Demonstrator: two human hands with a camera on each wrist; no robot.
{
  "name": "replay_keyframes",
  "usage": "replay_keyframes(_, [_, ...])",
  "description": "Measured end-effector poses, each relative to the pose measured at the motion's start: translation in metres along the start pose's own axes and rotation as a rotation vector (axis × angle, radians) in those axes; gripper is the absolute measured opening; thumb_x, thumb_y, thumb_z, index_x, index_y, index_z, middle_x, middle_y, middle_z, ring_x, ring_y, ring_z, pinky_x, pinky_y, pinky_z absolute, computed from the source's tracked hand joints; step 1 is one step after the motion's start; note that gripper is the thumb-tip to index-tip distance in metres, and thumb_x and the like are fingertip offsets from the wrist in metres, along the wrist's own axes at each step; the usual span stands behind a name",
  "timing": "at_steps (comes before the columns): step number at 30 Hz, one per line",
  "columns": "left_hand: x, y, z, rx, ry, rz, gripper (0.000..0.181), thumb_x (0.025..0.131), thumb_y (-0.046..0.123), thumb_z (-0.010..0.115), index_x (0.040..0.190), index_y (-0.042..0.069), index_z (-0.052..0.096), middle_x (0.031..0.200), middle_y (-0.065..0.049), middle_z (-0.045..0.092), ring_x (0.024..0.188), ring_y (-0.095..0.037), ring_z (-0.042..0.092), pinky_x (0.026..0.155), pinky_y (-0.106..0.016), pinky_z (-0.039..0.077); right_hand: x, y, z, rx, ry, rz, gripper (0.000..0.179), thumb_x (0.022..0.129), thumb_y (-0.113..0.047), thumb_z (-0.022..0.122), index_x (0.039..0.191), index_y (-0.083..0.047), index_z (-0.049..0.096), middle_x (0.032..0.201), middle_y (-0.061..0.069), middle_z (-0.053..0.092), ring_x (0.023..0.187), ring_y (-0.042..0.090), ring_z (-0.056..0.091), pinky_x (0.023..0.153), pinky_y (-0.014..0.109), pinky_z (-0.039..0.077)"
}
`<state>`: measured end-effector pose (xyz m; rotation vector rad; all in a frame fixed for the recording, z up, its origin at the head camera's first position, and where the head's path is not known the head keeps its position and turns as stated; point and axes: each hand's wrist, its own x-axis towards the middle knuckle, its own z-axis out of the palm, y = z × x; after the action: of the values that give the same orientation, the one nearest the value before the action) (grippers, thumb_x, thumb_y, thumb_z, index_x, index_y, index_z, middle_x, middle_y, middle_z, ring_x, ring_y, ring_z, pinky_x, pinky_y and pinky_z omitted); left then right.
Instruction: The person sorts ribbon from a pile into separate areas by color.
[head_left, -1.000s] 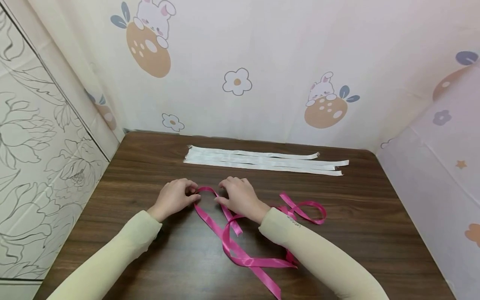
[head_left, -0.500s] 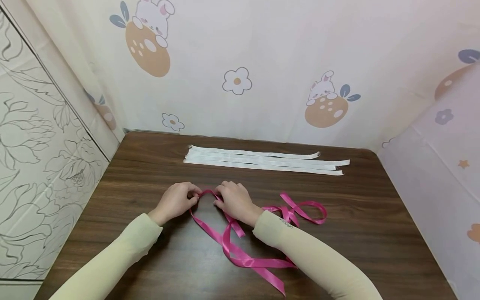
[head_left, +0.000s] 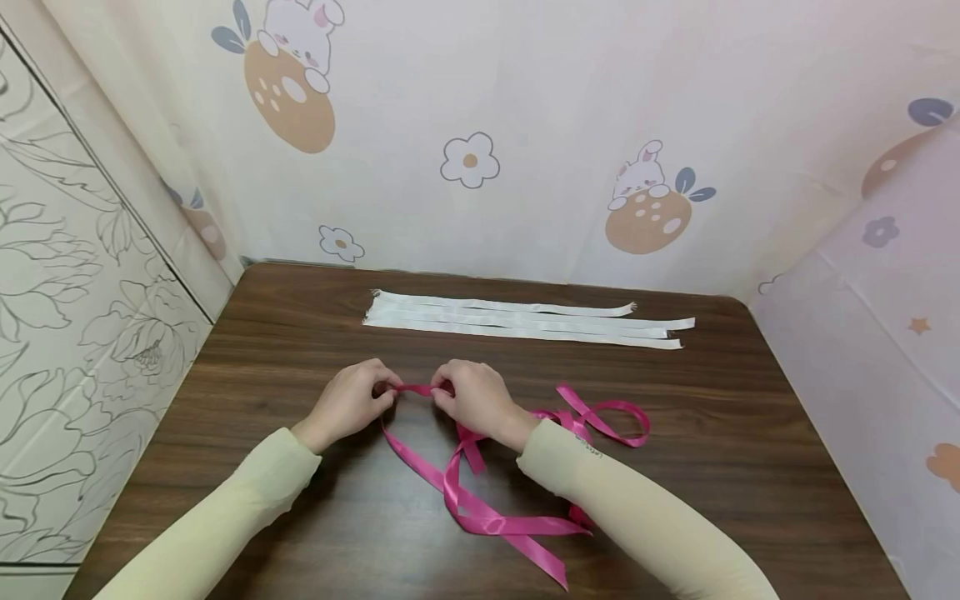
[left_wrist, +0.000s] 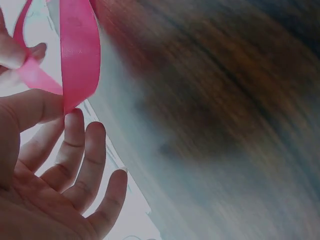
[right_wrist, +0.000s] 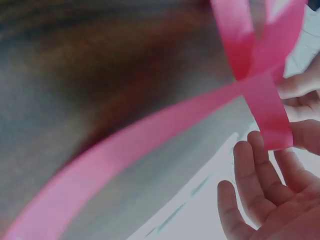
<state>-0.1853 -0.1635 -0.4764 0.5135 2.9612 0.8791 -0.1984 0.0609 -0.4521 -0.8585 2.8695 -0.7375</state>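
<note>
A glossy pink ribbon (head_left: 420,464) lies in loose curves on the table, and a short stretch of it spans the gap between both hands. My left hand (head_left: 351,402) pinches the ribbon between thumb and index finger; in the left wrist view the ribbon (left_wrist: 80,55) folds down to that pinch, the other fingers (left_wrist: 95,150) half spread. Close by on the right, my right hand (head_left: 476,398) pinches the ribbon between thumb and fingers. In the right wrist view the ribbon (right_wrist: 272,120) crosses over itself just above the pinch, and a long tail sweeps to the lower left.
Several white ribbon strips (head_left: 525,319) with frayed ends lie side by side near the back edge of the brown wooden table (head_left: 285,533). Further pink loops (head_left: 626,408) rest beyond the right forearm. A patterned curtain (head_left: 555,100) hangs right behind the table.
The pink arch between the hands has flattened into a short, nearly straight stretch. My right thumb and fingers have closed on the ribbon, and its short tail below has shifted slightly.
</note>
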Motion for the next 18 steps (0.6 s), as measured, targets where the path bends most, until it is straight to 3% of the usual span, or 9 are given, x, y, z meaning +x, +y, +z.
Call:
replay_keyframes(8, [0.001,0.003,-0.003,-0.029,0.039,0.008,0.007,0.090,0.011,0.077,0.097,0.011,0.080,0.089,0.002,0.071,0.080,-0.012,0.065,0.075,-0.034,0.053,-0.003,-0.006,-0.031,0.025,0.038,0.016,0.008,0.096,-0.020,0.072,0.099,-0.015,0.078,0.095,-0.002,0.075,0.076,0.009,0.060,0.073,0.028,0.052])
replay_keyframes(18, [-0.001,0.005,-0.016,-0.109,0.086,0.058,0.010,0.092,0.013,0.078,0.101,0.011,0.080,0.093,0.003,0.073,0.082,-0.011,0.069,0.073,-0.030,0.054,-0.014,0.012,-0.084,0.074,0.088,0.092,0.010,0.098,-0.022,0.070,0.101,-0.017,0.078,0.102,-0.001,0.076,0.083,0.012,0.066,0.079,0.034,0.055])
